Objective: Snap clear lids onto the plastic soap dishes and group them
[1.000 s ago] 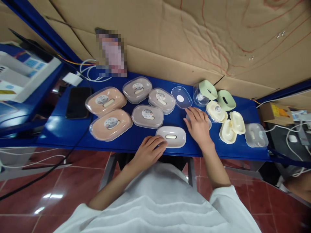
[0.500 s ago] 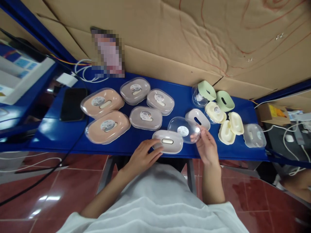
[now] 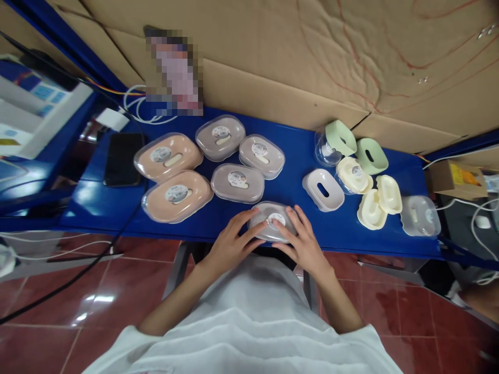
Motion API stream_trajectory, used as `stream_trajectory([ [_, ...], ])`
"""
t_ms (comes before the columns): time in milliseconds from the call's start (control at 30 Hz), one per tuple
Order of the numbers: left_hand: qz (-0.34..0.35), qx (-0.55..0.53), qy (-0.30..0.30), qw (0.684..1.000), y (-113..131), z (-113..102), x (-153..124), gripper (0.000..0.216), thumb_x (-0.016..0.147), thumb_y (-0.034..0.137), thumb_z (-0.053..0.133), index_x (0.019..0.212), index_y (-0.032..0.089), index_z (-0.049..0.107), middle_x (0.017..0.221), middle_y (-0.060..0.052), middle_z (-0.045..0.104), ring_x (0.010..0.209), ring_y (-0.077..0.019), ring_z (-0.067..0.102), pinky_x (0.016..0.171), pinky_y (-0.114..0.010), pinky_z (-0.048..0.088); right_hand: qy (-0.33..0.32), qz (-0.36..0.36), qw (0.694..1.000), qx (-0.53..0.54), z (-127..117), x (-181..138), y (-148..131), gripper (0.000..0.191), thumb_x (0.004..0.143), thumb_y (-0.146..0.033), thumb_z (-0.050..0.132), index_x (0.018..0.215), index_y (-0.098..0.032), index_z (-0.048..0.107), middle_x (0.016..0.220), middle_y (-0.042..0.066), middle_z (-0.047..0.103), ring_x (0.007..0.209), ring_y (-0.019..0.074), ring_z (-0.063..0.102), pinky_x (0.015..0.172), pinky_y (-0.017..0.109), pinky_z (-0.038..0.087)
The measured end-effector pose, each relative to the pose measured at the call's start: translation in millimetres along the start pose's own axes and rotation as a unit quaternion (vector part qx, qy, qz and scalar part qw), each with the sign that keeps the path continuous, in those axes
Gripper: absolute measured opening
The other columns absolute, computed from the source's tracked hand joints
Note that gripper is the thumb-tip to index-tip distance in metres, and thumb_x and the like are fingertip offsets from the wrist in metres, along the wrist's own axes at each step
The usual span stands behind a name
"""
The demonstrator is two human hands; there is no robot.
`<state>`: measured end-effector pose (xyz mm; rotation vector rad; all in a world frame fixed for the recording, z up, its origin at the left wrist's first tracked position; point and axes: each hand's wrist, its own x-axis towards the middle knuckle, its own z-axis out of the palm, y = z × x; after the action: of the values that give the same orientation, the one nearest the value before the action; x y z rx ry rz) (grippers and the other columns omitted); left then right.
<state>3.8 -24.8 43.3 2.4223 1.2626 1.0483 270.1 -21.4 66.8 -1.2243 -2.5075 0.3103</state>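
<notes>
From over the person's head, looking down: both hands are on one grey soap box point(image 3: 272, 222) that sits at the near edge of the blue worktop point(image 3: 296, 189), right in front of the white-shirted body. The left hand point(image 3: 231, 245) comes in from the left, its fingers spread and laid against the box's left end and near rim. The right hand point(image 3: 303, 243) comes from the right, its fingers splayed flat on the clear lid, one fingertip by the round white label in the middle. Neither grip is closed around the box; both are open-fingered, pressing on it from the two sides and the top.

Beyond the box, to the left, stand two lidded peach boxes point(image 3: 173, 175) and, nearer the middle, three lidded grey boxes point(image 3: 237, 183). To the right lies an open grey tray point(image 3: 323, 189) with a slot in it, apart from the hands. Farther right are two green trays point(image 3: 356, 148), some cream trays point(image 3: 374, 200) touching each other, and a clear lidded box point(image 3: 421, 215) near the worktop's end. A dark phone point(image 3: 123, 158) lies at the left end, white cables behind it. Cardboard lines the wall.
</notes>
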Motion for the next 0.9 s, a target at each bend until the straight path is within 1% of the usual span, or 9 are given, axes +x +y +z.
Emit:
stream_trajectory([
  [100,0.003,0.000,0.020,1.000,-2,2,-3,0.045,0.100,0.026,0.077,0.142,0.024,0.063,0.147,-0.017,0.064,0.137,-0.0284,0.064,0.112,-0.046,0.059,-0.013,-0.039,0.999,-0.035,1,3,3,0.064,0.104,-0.035,0.072,0.164,-0.040,0.049,0.171,0.007,0.049,0.164,0.0329,0.037,0.133,0.064,0.036],
  [167,0.004,0.002,0.025,1.000,-3,3,-5,0.042,0.099,0.026,0.078,0.139,0.024,0.064,0.145,-0.017,0.064,0.136,-0.0278,0.065,0.111,-0.047,0.060,-0.016,-0.060,0.997,-0.038,2,6,6,0.061,0.105,-0.033,0.071,0.162,-0.041,0.051,0.169,0.006,0.052,0.163,0.0313,0.039,0.133,0.065,0.036],
  [300,-0.001,-0.002,0.017,1.000,0,0,-5,0.044,0.101,0.026,0.076,0.142,0.025,0.062,0.146,-0.016,0.063,0.135,-0.0278,0.065,0.109,-0.047,0.061,0.004,-0.082,0.996,-0.024,3,7,11,0.062,0.103,-0.032,0.074,0.162,-0.038,0.053,0.167,0.009,0.053,0.165,0.0344,0.035,0.129,0.067,0.041],
  [400,-0.010,0.002,0.034,0.999,2,-9,-8,0.048,0.101,0.026,0.075,0.146,0.025,0.059,0.147,-0.017,0.062,0.136,-0.0285,0.064,0.109,-0.046,0.061,0.046,-0.085,0.995,0.023,0,2,15,0.072,0.102,-0.032,0.075,0.167,-0.037,0.045,0.167,0.010,0.052,0.164,0.0357,0.037,0.124,0.062,0.051],
  [533,-0.073,0.081,0.124,0.986,-9,-34,-14,0.056,0.096,0.018,0.078,0.148,0.030,0.059,0.145,-0.014,0.062,0.133,-0.0309,0.064,0.109,-0.050,0.058,0.135,-0.043,0.988,0.064,-13,14,18,0.082,0.101,-0.038,0.074,0.171,-0.042,0.033,0.170,0.008,0.048,0.156,0.0394,0.048,0.120,0.068,0.054],
  [600,-0.106,0.151,0.169,0.968,-19,-49,-16,0.057,0.094,0.018,0.080,0.146,0.033,0.062,0.145,-0.014,0.063,0.134,-0.0342,0.063,0.111,-0.056,0.054,0.162,-0.038,0.985,0.040,-19,37,18,0.081,0.101,-0.037,0.074,0.171,-0.042,0.034,0.171,0.008,0.047,0.157,0.0394,0.047,0.122,0.068,0.051],
  [700,-0.168,0.234,0.202,0.936,-35,-66,-19,0.056,0.092,0.027,0.083,0.145,0.031,0.064,0.153,-0.017,0.058,0.142,-0.0418,0.056,0.114,-0.066,0.044,0.146,-0.035,0.988,-0.021,-22,91,16,0.066,0.104,-0.039,0.070,0.166,-0.037,0.047,0.169,0.008,0.050,0.163,0.0373,0.038,0.128,0.065,0.044],
  [800,-0.220,0.237,0.171,0.931,-46,-71,-20,0.056,0.096,0.036,0.080,0.149,0.028,0.062,0.155,-0.020,0.058,0.142,-0.0428,0.056,0.118,-0.068,0.037,0.110,-0.008,0.991,-0.072,-13,150,16,0.053,0.109,-0.043,0.060,0.160,-0.032,0.057,0.169,0.009,0.050,0.167,0.0355,0.030,0.132,0.063,0.038],
  [900,-0.214,0.217,0.141,0.942,-55,-68,-20,0.047,0.099,0.036,0.075,0.144,0.026,0.066,0.150,-0.019,0.064,0.142,-0.0418,0.057,0.121,-0.067,0.032,0.096,0.007,0.992,-0.081,-1,194,17,0.052,0.111,-0.045,0.055,0.160,-0.027,0.057,0.171,0.011,0.047,0.168,0.0334,0.027,0.134,0.059,0.034],
])
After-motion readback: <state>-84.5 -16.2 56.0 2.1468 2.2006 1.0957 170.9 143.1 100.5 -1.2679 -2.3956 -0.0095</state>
